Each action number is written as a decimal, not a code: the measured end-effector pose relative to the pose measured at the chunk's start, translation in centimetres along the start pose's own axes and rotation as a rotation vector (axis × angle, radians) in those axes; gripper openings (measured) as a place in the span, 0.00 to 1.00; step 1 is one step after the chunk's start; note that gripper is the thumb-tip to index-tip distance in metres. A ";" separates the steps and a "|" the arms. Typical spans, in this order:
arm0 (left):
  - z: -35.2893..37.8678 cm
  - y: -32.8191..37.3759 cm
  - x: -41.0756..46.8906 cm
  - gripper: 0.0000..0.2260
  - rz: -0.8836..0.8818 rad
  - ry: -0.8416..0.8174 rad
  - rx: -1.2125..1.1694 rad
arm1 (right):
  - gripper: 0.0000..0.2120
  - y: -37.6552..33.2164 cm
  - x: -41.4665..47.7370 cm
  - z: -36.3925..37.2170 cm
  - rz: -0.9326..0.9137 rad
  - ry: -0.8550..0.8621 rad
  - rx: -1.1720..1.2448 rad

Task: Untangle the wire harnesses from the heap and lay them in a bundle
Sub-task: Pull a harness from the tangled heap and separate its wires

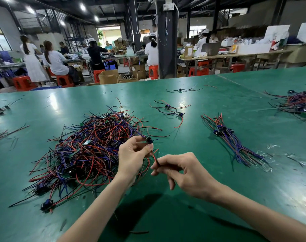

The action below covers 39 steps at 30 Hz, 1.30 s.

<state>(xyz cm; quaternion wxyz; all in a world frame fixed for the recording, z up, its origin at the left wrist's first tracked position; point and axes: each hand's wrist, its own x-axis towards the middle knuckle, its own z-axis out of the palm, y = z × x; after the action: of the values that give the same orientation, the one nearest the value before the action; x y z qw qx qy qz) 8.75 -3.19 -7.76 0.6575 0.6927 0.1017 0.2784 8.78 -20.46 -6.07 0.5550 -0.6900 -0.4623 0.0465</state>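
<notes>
Wide green table (218, 198), open surface near and centre; tangled heap (89, 151) at left, laid bundle (230, 140) at right; beside the heap's right edge, left hand (133, 158) pinches a harness's black component (148, 139); right hand (185, 173) pinches its red wire (155, 158).

Tangled red-blue-black heap (89, 154) left; one harness (148, 139) pinched at heap's edge; aligned bundle (230, 142) right.

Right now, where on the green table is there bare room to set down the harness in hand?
Bare green lies between the heap and the bundle, and along the table at its near-right edge. Crowded: the heap itself, the loose harnesses behind, the far-right pile.
</notes>
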 end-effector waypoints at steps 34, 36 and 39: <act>-1.9 4.4 0.7 0.10 -0.400 -0.090 -0.643 | 0.09 2.8 1.6 -1.5 0.702 -0.053 0.328; -1.8 4.4 0.5 0.08 -0.431 -0.143 -0.647 | 0.09 2.8 1.6 -1.4 0.713 -0.053 0.325; -2.0 4.6 0.6 0.08 -0.425 -0.140 -0.653 | 0.09 2.8 1.6 -1.6 0.703 -0.045 0.317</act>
<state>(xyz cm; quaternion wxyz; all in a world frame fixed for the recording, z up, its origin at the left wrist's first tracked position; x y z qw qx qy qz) 7.20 -1.72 -3.20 0.8916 0.4278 0.1037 0.1058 12.19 -20.38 -7.01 0.5948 -0.7107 -0.1968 0.3200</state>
